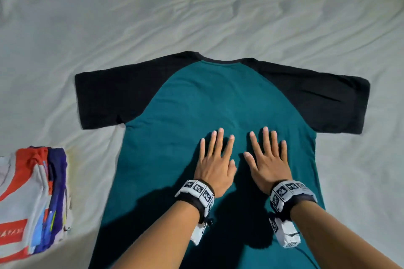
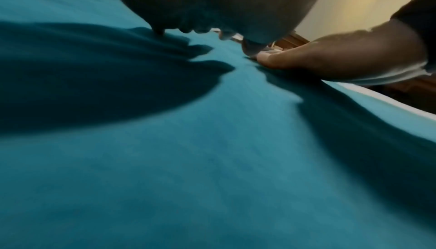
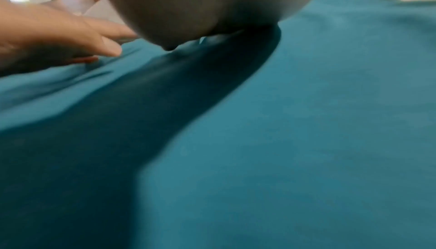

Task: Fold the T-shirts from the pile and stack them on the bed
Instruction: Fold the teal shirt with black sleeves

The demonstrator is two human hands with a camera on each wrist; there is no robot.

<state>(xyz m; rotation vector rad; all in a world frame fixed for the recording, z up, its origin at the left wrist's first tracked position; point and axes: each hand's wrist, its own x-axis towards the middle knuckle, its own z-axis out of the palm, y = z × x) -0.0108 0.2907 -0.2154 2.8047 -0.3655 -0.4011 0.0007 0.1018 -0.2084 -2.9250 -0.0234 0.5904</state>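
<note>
- A teal T-shirt (image 1: 218, 98) with black raglan sleeves and a black neck band lies spread flat on the bed (image 1: 196, 6), collar pointing away from the person, both sleeves stretched out to the sides.
- The left hand (image 1: 215, 160) and right hand (image 1: 267, 157) rest palm-down side by side on the middle of the shirt's body, fingers straight and spread, gripping nothing; the two thumbs are near each other but apart.
- A stack of folded T-shirts (image 1: 32, 199) in white, red and blue sits on the bed just beside the teal shirt's left edge.
- The teal shirt's hem is cut off by the lower frame edge, and the forearms cover part of its body.
- The stack is cut off at the left edge; how many shirts it holds is hard to tell.
- Both wrist views are blurred: mostly teal cloth, shadow, and what seems to be the opposite hand's fingers pressing the cloth.
</note>
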